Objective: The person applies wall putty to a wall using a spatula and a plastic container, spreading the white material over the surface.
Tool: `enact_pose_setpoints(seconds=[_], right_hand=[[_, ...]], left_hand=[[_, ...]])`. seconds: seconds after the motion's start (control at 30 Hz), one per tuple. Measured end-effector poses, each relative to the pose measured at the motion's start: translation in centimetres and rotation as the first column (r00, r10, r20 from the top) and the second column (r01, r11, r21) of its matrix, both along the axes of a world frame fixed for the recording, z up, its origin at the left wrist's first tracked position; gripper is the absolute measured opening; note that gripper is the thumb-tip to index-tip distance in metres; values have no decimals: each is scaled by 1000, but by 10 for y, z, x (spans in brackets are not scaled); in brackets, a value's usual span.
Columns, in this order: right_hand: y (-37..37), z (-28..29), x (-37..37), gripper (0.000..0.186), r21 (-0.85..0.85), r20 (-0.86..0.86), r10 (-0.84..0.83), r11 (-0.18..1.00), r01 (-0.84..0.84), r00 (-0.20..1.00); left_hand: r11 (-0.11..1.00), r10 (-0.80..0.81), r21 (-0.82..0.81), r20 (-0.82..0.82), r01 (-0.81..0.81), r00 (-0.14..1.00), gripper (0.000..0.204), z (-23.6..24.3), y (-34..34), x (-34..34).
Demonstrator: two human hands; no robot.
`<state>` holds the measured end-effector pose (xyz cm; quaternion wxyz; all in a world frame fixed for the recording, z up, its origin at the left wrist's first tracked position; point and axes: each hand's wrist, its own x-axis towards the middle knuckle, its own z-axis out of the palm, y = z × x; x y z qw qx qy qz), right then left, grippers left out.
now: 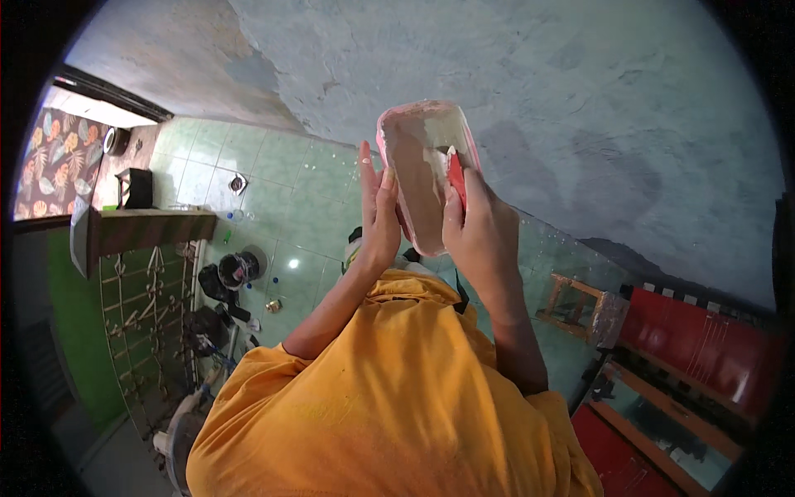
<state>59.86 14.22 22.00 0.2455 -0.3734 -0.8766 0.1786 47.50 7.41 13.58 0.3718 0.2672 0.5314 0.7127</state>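
Paste [414, 182] remains, I note, in the pink tray [383, 134] the left hand [382, 219] holds, right hand [487, 232] gripping a red scraper [456, 176], wall [580, 99] (my judgement) only partly coated.

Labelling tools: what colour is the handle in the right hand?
The handle is red, best seen in the head view.

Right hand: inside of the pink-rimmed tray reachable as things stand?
Likely yes: the right hand holds a red tool over the open tray; the left hand holds its left edge, leaving the way free.
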Motion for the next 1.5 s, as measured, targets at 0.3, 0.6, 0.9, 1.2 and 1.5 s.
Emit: enact_pose_setpoints(seconds=[0.3, 0.6, 0.9, 1.2, 1.5], right_hand=[[19, 3, 34, 24, -184, -121, -41, 983, 18, 992], [37, -15, 52, 24, -135, -105, 76, 987, -90, 992], [57, -2, 81, 26, -128, -89, -36, 991, 25, 995], [63, -30, 90, 25, -84, 196, 124, 990, -109, 973], [74, -44, 72, 30, -202, 126, 28, 979, -2, 992]], left_hand=[[995, -33, 102, 326, 0, 945, 75, -17, 13, 51], [991, -34, 132, 173, 11, 984, 64, -15, 30, 72], [995, 61, 64, 150, -71, 987, 77, -20, 35, 85], [997, 79, -17, 59, -78, 995, 78, -15, 40, 100], [999, 35, -37, 163, -29, 986, 80, -60, 40, 119]])
